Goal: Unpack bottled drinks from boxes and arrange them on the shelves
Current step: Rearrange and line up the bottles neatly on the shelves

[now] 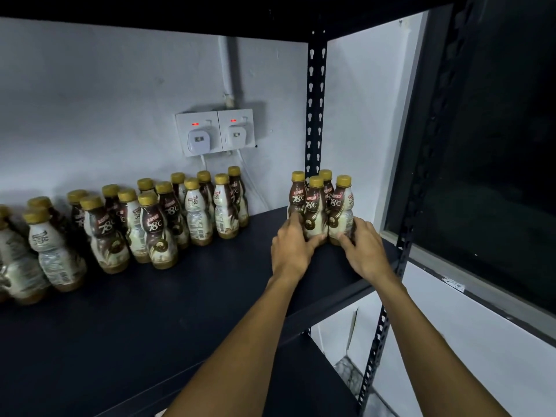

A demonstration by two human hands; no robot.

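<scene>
I have my left hand (pixel 292 249) and right hand (pixel 365 251) curled round the bases of four gold-capped brown-and-cream plastic bottles (pixel 316 206), clasping them from both sides. They stand upright at the right end of the black shelf board (pixel 210 281). Their labels read "KOPIKO 78°C".
</scene>
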